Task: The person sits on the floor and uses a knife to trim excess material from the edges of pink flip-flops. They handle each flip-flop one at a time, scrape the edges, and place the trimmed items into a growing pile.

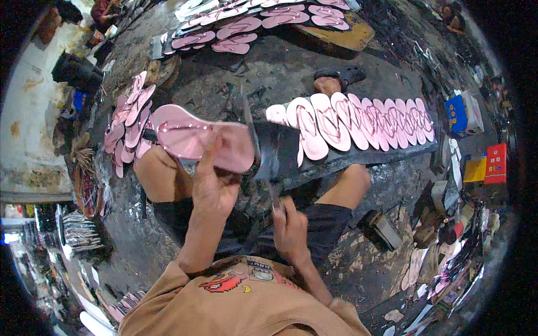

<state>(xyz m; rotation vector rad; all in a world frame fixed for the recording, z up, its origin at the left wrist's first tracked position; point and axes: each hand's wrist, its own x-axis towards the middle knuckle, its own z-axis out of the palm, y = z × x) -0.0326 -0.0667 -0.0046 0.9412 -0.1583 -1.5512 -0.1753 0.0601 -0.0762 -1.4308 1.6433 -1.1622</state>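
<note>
A pink thong sandal is held out level in front of me, its straps on top and its heel end toward the right. My left hand is closed on the heel part, with a finger lying across the top of the sole. Just right of the heel, my right hand grips the thin handle of what looks like a hammer; its dark head is smeared by motion beside the sandal's edge. Whether the head touches the sole, I cannot tell.
Right of centre, a row of overlapping pink sandals lies on a dark board. More sandals are heaped at the left and far side. A blue box and a red box stand at right. Another person's foot shows ahead.
</note>
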